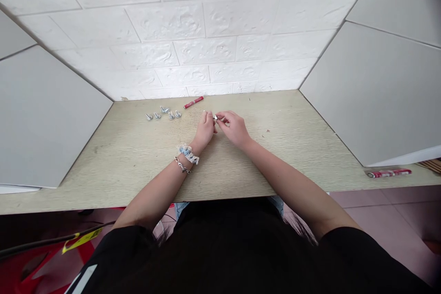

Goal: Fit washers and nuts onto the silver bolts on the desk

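Above the middle of the table, my left hand (pixel 206 126) and my right hand (pixel 235 127) meet fingertip to fingertip around a small metal bolt (pixel 215 118). The fingers of both hands are closed on this shiny piece and cover most of it. Whether a nut or washer sits on it is too small to tell. To the left of my hands, several silvery bolts (pixel 171 115) stand loosely grouped on the table, shanks pointing up. A red marker-like tube (pixel 193 102) lies slanted just behind my left hand.
The pale wood-grain table (pixel 131 156) ends at a white brick-patterned wall (pixel 186 23). Grey panels enclose it on the left (pixel 44 115) and right (pixel 382 96). A second red tube (pixel 389 173) lies near the right front edge. A black cable with a yellow tag (pixel 82 240) hangs at lower left.
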The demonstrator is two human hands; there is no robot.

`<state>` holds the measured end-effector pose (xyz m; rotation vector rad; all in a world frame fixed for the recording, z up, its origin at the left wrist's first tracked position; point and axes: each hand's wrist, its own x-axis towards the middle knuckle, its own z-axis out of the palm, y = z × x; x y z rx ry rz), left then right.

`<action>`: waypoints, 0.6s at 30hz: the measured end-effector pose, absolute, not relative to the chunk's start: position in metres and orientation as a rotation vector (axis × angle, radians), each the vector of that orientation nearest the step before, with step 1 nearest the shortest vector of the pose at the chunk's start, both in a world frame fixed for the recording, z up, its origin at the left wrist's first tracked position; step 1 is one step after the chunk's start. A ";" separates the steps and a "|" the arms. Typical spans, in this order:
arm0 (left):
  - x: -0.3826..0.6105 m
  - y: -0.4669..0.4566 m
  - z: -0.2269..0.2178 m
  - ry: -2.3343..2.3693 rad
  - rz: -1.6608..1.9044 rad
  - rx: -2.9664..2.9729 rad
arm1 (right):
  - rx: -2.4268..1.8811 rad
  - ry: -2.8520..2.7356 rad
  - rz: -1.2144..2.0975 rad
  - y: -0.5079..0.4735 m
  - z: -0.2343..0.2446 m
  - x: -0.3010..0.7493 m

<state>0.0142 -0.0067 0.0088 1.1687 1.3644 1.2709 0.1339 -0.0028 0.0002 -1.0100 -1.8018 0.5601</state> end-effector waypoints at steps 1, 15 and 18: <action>0.014 -0.006 0.008 1.373 1.266 1.197 | -1.018 -1.792 0.574 -0.003 0.000 0.134; 0.015 -0.008 0.013 1.377 1.266 1.189 | -1.173 -1.778 0.597 -0.014 0.010 0.134; 0.014 -0.008 0.013 1.376 1.261 1.153 | -1.127 -1.761 0.577 -0.012 0.007 0.133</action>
